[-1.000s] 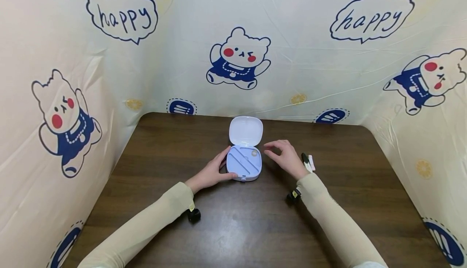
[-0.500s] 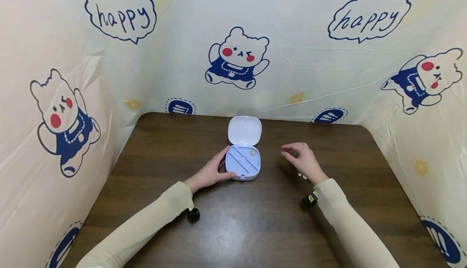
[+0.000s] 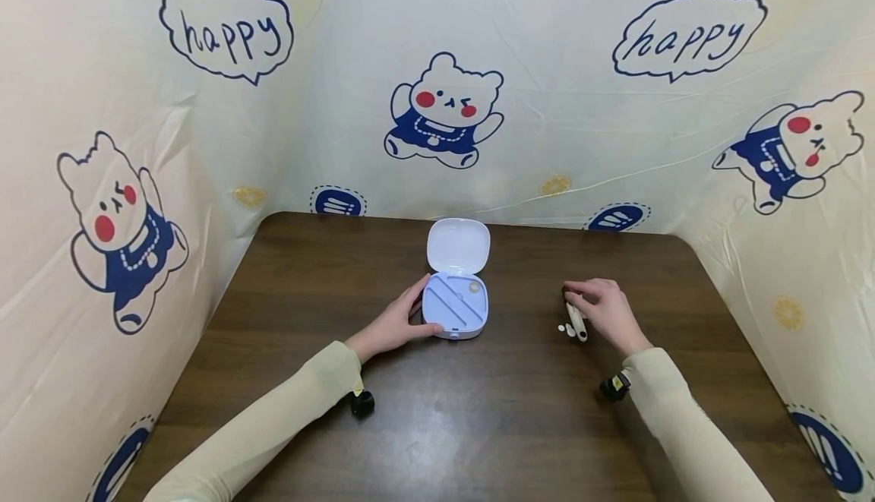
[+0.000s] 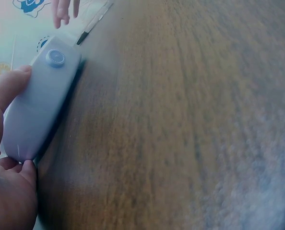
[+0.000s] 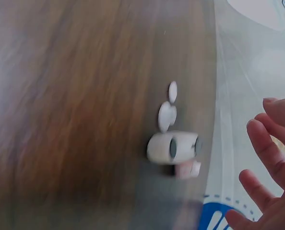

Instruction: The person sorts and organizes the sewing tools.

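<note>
Right grip [image 3: 608,314] moved farther off the open box [image 3: 446,315], now over by the white stick [image 3: 576,323]

Fingers loosely bent, nothing seen in hold; contact with stick unclear. White discs [image 3: 562,328] near it. Left grip [image 3: 390,327] curled round box's side. Likely step: reaching for a small item; would call for fine pinch, box steady. Wood-grain worktop [image 3: 424,441] under both grips, cartoon-print cloth [image 3: 547,23] beyond.
</note>
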A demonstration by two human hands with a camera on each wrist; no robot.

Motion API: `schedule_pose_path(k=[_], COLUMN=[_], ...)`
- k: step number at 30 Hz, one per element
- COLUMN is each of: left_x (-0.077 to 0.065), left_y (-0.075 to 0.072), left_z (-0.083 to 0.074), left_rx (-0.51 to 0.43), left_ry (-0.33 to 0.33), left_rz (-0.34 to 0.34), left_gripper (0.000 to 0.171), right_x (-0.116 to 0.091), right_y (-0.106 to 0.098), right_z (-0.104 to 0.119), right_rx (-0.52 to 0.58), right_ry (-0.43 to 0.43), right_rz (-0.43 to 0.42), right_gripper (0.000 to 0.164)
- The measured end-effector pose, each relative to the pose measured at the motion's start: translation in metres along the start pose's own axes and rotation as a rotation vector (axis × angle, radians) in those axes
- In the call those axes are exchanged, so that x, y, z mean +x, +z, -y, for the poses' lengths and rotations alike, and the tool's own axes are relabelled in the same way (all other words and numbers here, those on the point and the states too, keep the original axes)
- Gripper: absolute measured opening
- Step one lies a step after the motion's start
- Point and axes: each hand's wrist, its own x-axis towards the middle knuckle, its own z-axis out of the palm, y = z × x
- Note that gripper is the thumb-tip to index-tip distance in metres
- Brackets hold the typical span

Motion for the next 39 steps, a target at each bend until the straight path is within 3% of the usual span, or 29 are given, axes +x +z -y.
schedule_pose_path(k=[7,15,20,39], left_x=[0.0,0.0,0.0,-0.001], left_y=[0.0,0.0,0.0,0.0], left_z=[0.0,0.0,-0.001,-0.001], left_rx=[0.005,0.019,0.019,0.004], left_ry=[0.002,-0.002,-0.001,0.003], left_rz=[0.001,-0.002,-0.005,0.001], left_gripper=[0.107,0.107,0.107,0.107], right_x=[-0.009,-0.019,-0.019,-0.017], right_y=[-0.006,-0.004,0.002,0.01], right_z=[-0.022,-0.041,-0.046,-0.035], right_rx=[-0.034,-0.055,-0.048,-0.165], right_ry=[0.032,0.21,0.273,0.283], right_rz=[-0.063,0.014,0.04,-0.04], right_gripper=[0.026,0.034,0.039,0.029])
